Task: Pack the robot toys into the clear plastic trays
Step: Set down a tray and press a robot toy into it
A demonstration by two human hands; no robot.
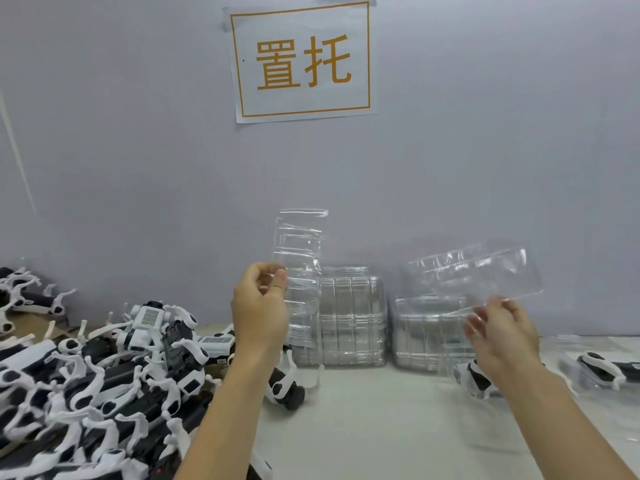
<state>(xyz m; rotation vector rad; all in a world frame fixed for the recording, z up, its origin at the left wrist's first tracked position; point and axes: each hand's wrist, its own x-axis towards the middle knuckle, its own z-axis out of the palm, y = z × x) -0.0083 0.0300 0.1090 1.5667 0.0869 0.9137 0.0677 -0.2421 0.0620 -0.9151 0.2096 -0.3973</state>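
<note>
Hands raised above a pale worktable (pixel 381 427), each lifting one clear plastic tray. The left hand (pixel 259 306) pinches an upright tray (pixel 301 258) by its lower left edge, thumb and forefinger pressed together on the plastic, the tray standing tall and narrow in the air. The right hand (pixel 502 330) holds a second tray (pixel 481 271) tilted nearly flat, its fingers spread loosely under the near edge and seen partly through the plastic; how firmly they clamp it I cannot tell.

Behind the hands, against a grey wall (pixel 138 150), two stacks of clear trays stand side by side: one stack (pixel 349 320) near the middle and another (pixel 429 334) just to its right.

A large heap of black-and-white robot toys (pixel 97 382) covers the table's left side. One loose robot toy (pixel 287 386) lies between the arms, beside the left forearm. Another (pixel 476 379) rests in a tray behind the right wrist, and a further one (pixel 602 370) lies at the far right.

A paper sign (pixel 301 60) with orange characters is taped to the wall.
</note>
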